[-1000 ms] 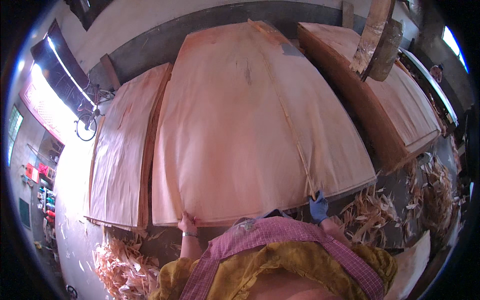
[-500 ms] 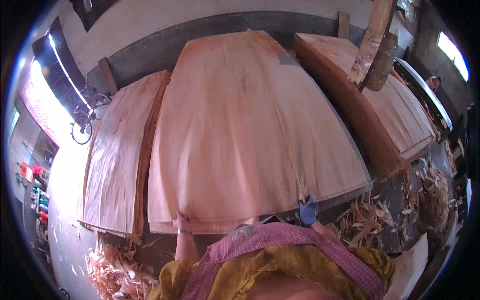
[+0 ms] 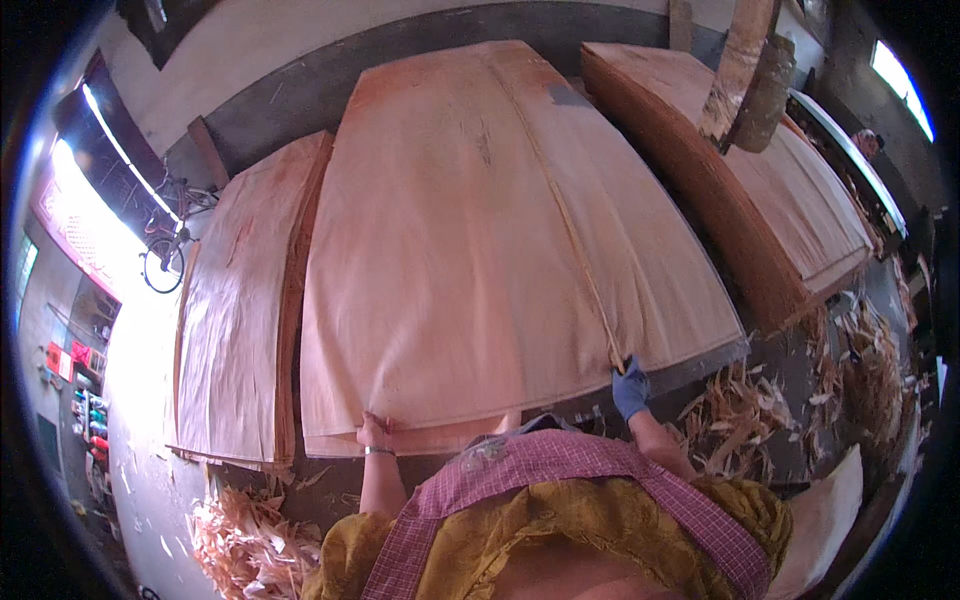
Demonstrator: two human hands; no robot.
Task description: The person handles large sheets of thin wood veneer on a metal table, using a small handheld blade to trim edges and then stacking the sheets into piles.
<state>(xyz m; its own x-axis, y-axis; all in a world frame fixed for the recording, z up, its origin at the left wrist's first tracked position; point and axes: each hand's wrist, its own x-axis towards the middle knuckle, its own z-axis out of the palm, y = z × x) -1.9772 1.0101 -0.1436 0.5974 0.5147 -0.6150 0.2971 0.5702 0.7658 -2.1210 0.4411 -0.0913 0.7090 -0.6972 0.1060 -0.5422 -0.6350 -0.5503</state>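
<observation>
A large, thin wood veneer sheet (image 3: pixel 450 260) lies on top of the middle stack, its near edge rippled. My left hand (image 3: pixel 376 432), bare with a band at the wrist, is closed on the sheet's near edge at the left, where the edge is slightly raised above the layer below. In a blue glove, my right hand (image 3: pixel 629 388) is closed at the near end of a narrow brownish veneer strip (image 3: pixel 580 255). That strip runs lengthwise across the sheet to its far end. The glove partly hides the fingertips.
Veneer stacks stand at left (image 3: pixel 240 310) and right (image 3: pixel 690 150). Heaps of shavings lie on the floor at lower left (image 3: pixel 250 540) and right (image 3: pixel 740 425). A wooden post (image 3: pixel 735 80) rises at the right stack. A bicycle (image 3: pixel 165 255) stands far left; a person (image 3: pixel 868 142) is far right.
My left hand has lifted the sheet's near left corner slightly and shifted it right. My right hand has moved a little up and right with the strip's end. The view has tilted slightly.
</observation>
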